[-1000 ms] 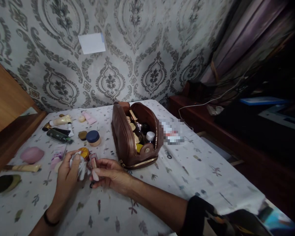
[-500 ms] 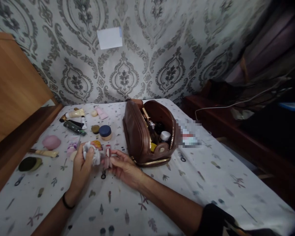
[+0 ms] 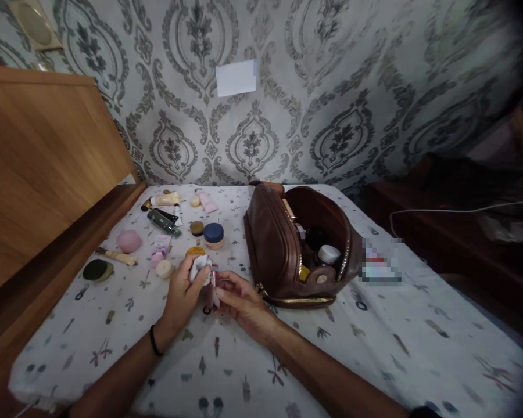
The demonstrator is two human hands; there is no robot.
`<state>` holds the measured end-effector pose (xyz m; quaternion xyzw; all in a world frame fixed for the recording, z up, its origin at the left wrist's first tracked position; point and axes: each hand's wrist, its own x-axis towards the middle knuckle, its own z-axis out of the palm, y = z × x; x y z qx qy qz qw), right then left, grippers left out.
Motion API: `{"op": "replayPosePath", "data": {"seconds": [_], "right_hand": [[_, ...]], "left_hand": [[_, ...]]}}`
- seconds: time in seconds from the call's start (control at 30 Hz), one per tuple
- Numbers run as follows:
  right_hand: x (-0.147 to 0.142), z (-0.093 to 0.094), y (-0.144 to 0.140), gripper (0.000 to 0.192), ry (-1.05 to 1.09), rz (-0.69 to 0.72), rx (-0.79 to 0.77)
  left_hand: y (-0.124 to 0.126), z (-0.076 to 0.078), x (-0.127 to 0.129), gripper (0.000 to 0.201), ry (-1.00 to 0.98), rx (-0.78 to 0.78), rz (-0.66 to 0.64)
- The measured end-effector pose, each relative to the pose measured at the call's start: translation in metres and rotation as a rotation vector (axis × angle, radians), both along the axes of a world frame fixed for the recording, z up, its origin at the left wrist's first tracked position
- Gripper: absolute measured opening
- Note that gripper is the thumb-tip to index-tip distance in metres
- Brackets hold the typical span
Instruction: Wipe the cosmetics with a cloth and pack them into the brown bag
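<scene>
Both hands meet over the printed tablecloth (image 3: 375,342), just in front of the brown leather pouch (image 3: 283,249); the left hand (image 3: 181,296) is closed around a crumpled white tissue (image 3: 199,268), and the right hand (image 3: 239,299) pinches a small pinkish tube (image 3: 210,287) between thumb and fingertips, holding it roughly upright with the tissue pressed against its upper end (whether a cap is on it is too small to tell). The pouch stands unzipped beside the right hand, a white-capped bottle (image 3: 329,253) and other containers packed inside. Spread to the left, well apart from the pouch, lie a blue-lidded jar (image 3: 213,234), a dark green tube (image 3: 163,222), a cream tube (image 3: 165,200), a pink sponge (image 3: 128,240) and a dark compact (image 3: 96,269). As a judgement: the tube is gripped only lightly at its lower part, so a firm rub from the tissue could twist it out of the fingers and smear the cloth; a wide sweep of the right elbow could also tip the open pouch.
</scene>
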<state>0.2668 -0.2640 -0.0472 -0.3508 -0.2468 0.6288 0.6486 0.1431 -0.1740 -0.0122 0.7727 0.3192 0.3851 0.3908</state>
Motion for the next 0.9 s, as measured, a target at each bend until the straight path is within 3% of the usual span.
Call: {"op": "replayPosePath", "data": {"seconds": [0.3, 0.63, 0.77, 0.9], "right_hand": [[0.001, 0.001, -0.001, 0.044, 0.010, 0.003, 0.001], [0.006, 0.005, 0.002, 0.043, 0.120, -0.104, -0.027], [0.004, 0.008, 0.002, 0.043, 0.147, -0.128, -0.077], [0.003, 0.008, 0.003, 0.044, 0.175, -0.145, -0.085]], "left_hand": [[-0.002, -0.002, 0.002, 0.021, 0.018, 0.006, -0.058], [-0.006, -0.012, 0.002, 0.050, 0.032, 0.024, -0.293], [-0.006, -0.010, 0.000, 0.061, 0.087, 0.061, -0.333], [-0.005, -0.011, 0.001, 0.059, 0.108, 0.137, -0.335]]}}
